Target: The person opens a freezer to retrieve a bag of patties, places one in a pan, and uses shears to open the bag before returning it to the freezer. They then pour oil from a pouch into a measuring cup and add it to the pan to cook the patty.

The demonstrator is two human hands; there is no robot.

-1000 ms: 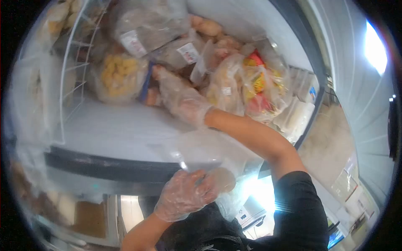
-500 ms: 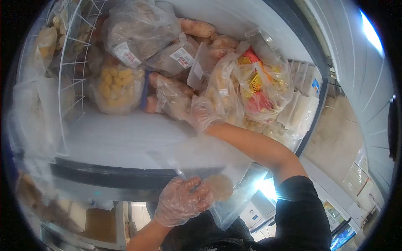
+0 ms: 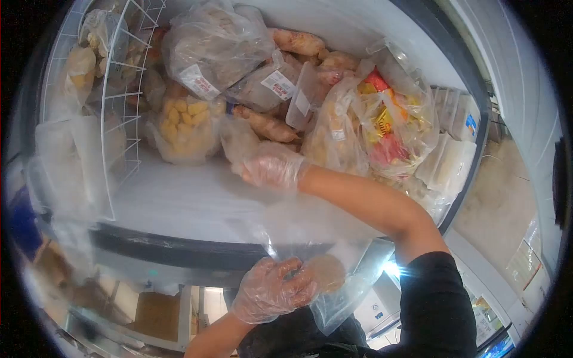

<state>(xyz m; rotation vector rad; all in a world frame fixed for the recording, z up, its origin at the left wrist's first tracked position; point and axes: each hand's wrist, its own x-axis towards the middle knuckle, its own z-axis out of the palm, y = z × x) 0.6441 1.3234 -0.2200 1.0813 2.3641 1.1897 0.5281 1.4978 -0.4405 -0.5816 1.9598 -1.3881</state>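
Note:
My left hand (image 3: 276, 290), in a clear plastic glove, grips a clear plastic bag (image 3: 349, 286) at the freezer's front edge; a round pale item (image 3: 326, 273) shows in the bag beside my fingers. My right hand (image 3: 271, 167), also gloved, is inside the chest freezer with its fingers closed on a frosty plastic bag (image 3: 239, 142). What that bag holds is hard to make out. Just behind it lies a reddish-brown frozen piece (image 3: 265, 124).
A white wire basket (image 3: 105, 113) with bags hangs at the left. Bagged yellow pieces (image 3: 184, 124), a large cloudy bag (image 3: 218, 45), a bag with red and yellow packaging (image 3: 391, 122) and clear containers (image 3: 447, 164) fill the back and right. The freezer's dark rim (image 3: 173, 247) runs in front.
My right hand has moved left and toward me with the frosty bag, exposing the reddish-brown piece. My left hand still holds the clear bag. The whole view has shifted slightly.

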